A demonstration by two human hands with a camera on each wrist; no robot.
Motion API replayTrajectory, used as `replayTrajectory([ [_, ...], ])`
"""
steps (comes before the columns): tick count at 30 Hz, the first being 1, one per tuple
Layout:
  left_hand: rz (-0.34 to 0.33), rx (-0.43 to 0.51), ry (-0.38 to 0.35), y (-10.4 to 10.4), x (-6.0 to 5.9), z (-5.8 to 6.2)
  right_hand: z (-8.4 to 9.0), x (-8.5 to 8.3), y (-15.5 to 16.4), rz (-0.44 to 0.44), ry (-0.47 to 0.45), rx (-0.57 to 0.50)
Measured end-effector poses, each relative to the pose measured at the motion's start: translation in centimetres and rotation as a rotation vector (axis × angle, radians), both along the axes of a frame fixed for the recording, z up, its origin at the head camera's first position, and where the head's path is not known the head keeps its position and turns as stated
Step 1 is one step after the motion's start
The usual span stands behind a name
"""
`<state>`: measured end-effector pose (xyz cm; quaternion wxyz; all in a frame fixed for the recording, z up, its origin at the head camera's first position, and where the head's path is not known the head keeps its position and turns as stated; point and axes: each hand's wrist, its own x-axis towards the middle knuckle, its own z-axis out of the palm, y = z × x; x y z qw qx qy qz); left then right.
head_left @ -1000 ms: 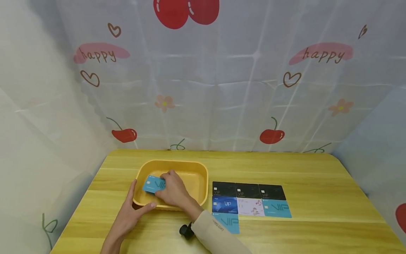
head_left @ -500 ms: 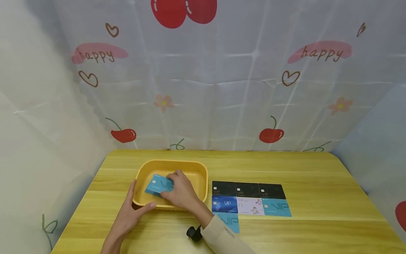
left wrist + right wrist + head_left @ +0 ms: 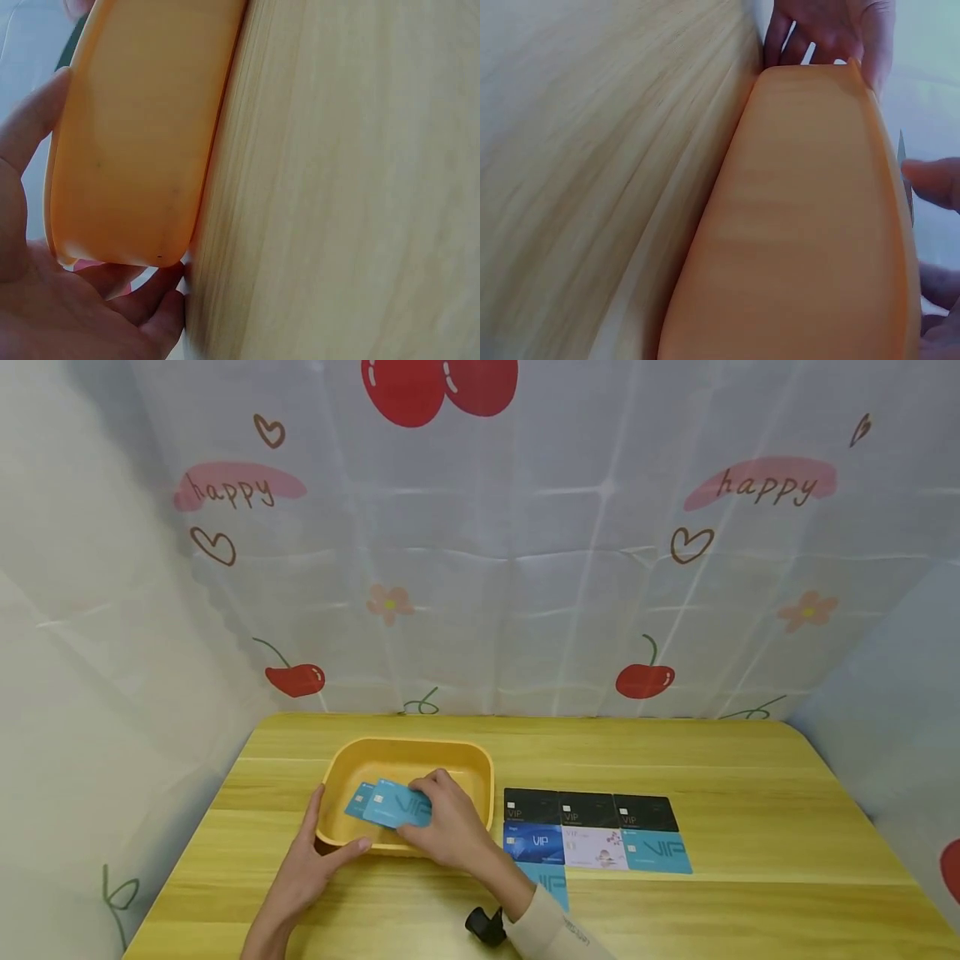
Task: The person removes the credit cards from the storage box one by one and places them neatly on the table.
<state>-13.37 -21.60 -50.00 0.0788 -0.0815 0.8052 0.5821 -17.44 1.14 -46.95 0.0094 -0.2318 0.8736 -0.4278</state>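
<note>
My right hand (image 3: 453, 822) pinches a light blue VIP card (image 3: 393, 806) by its right end, over the yellow plastic tray (image 3: 450, 746). A second light blue card (image 3: 358, 799) shows from behind it, inside the tray and partly covered. At the tray's near left corner my left hand (image 3: 306, 864) holds on, fingers along the left side and thumb at the front rim. In the left wrist view the thumb (image 3: 45, 105) presses the rim while the other fingers curl at the corner. From the right wrist, the tray's front wall (image 3: 802, 195) hides most of the held card.
Right of the tray, VIP cards lie edge to edge: several dark and light ones, among them a black card (image 3: 587, 810), a dark blue card (image 3: 534, 842) and a pinkish card (image 3: 594, 847). My right forearm partly covers a light blue card (image 3: 553, 881). A printed curtain (image 3: 495, 610) stands behind the table.
My right hand has moved right inside the tray with the pinched card, uncovering the second light blue card at its left. My left hand has stayed at the tray's corner.
</note>
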Motion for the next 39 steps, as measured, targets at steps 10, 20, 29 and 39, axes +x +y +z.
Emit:
replayTrajectory([
  [10,0.007,-0.001,-0.005,-0.1,0.1,-0.1,0.0,0.8,2.0,0.071,0.065,0.025],
  [20,0.011,-0.024,0.002,0.0,0.0,-0.1,0.0,1.7,4.0,0.126,0.043,0.023],
  [29,0.011,-0.05,-0.021,0.0,0.1,-0.1,-0.1,2.9,6.2,0.18,0.06,0.015],
  [39,0.014,-0.036,-0.028,0.0,0.0,0.0,0.0,3.3,7.9,0.182,0.074,0.031],
])
